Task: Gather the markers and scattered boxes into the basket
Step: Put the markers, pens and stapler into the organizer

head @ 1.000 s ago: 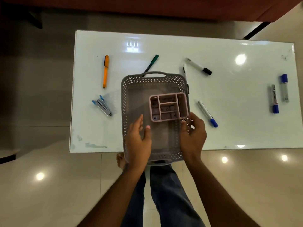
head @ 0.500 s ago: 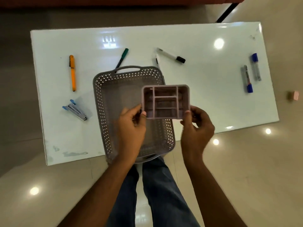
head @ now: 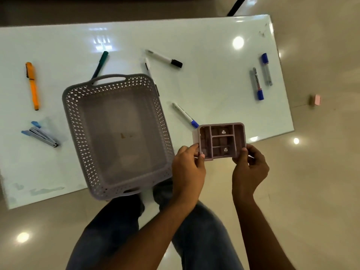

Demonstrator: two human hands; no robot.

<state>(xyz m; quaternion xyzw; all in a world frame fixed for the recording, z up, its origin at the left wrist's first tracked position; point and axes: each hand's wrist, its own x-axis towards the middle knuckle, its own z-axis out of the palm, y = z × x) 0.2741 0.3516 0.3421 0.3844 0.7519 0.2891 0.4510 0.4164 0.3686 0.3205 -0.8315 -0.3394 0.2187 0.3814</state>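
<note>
Both hands, left [head: 188,168] and right [head: 249,170], are gripping the pink organizer [head: 221,140]; the basket [head: 116,133] is lying to their left, nearer the left hand.

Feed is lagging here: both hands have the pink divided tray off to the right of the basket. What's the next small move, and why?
Probably set the pink divided tray down on the bare table beside the blue-capped marker. Left hand and right hand both grip it, the grey basket holds nothing, and markers lie ungathered.
</note>
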